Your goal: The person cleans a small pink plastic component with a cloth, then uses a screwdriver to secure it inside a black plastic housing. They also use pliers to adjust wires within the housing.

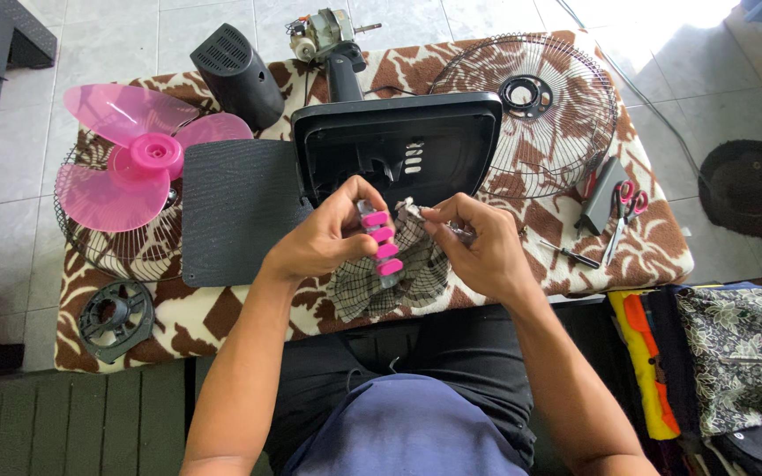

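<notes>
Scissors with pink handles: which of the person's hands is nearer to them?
Right. The right hand lies just left of the scissors; the left hand is farther left, holding the pink push-button switch.

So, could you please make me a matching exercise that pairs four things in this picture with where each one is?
Things:
1. pink fan blade
2. scissors
3. fan motor
4. pink button switch

Places:
A. far edge of the blanket, above the black base
B. in the left hand
C. on a wire guard at the left
D. right side of the blanket

Pairs: 1-C, 2-D, 3-A, 4-B
</notes>
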